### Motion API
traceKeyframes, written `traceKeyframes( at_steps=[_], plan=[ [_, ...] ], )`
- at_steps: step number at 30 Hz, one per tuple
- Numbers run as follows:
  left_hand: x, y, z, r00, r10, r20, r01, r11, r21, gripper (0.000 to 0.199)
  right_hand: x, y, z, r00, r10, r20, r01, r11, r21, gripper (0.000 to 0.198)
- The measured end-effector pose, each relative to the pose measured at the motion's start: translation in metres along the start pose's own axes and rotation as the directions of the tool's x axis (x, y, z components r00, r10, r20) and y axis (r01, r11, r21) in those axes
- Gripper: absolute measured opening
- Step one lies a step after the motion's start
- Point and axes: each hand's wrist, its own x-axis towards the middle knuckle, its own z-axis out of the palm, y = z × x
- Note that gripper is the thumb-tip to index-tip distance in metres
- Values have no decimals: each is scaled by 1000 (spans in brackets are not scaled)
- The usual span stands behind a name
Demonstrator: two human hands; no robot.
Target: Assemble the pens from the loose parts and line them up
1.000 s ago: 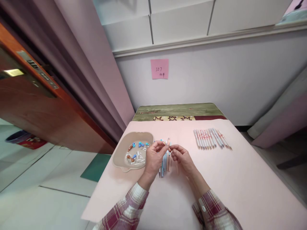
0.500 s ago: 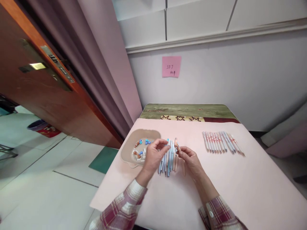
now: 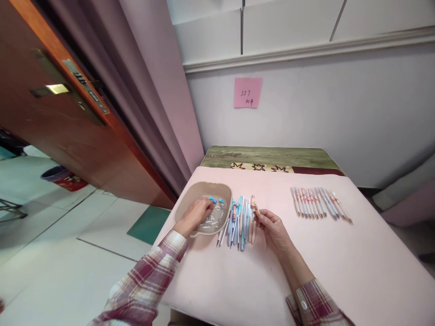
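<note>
My left hand (image 3: 196, 214) reaches into a beige basin (image 3: 183, 199), its fingers bent down and together among small white and blue pen parts (image 3: 213, 222). Whatever those fingertips hold, if anything, is hidden. Over the table my right hand (image 3: 274, 228) pinches a short orange-and-beige pen part (image 3: 257, 211) between thumb and fingers. Between the hands lies a loose pile of pen pieces (image 3: 242, 224), with pale blue and beige barrels and thin white refills.
Pens with pale barrels (image 3: 319, 203) lie in a row at the right of the pink-covered table (image 3: 244, 280). A pink note (image 3: 248, 93) is stuck to the wall behind. To the left stand a brown door (image 3: 68, 127) and a bucket (image 3: 64, 178) on the floor.
My left hand has moved left and down from above the pile into the basin. My right hand stays beside the pile with the pen part. The view has shifted slightly.
</note>
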Motion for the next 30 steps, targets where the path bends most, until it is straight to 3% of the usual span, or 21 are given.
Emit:
traceKeyframes(
  at_steps=[6, 12, 15, 17, 19, 21, 23, 26, 30],
  plan=[
    [4, -2, 3, 999, -8, 50, 8, 1000, 2, 14, 0, -3, 3, 1000, 11, 1, -11, 1000, 7, 22],
    [5, 2, -4, 1000, -9, 13, 9, 1000, -8, 13, 1, -1, 5, 1000, -8, 11, 8, 1000, -1, 22],
    [7, 18, -15, 995, -48, -84, 30, 978, -205, 10, 2, -3, 6, 1000, -11, 6, 11, 1000, -21, 24],
    [9, 37, -19, 991, -75, -109, 15, 881, -473, 5, 2, -5, 6, 1000, -14, 2, 14, 999, -33, 25],
    [10, 61, -20, 994, -80, -68, 7, 696, -718, 12, 2, -7, 8, 1000, -20, -1, 20, 999, -36, 26],
    [12, 85, -18, 999, -53, 4, 32, 542, -840, 18, 1, -8, 9, 1000, -19, 6, 19, 999, -35, 27],
    [13, 103, -16, 998, -52, 44, 63, 470, -881, 22, 0, -9, 10, 1000, -20, 18, 20, 999, -32, 28],
    [15, 117, -15, 996, -79, 29, 63, 478, -876, 22, -2, -13, 12, 999, -20, 29, 21, 999, -34, 26],
    [16, 123, -17, 998, -51, -31, 6, 606, -796, 16, -3, -18, 13, 999, -14, 34, 15, 999, -38, 28]
  ],
)
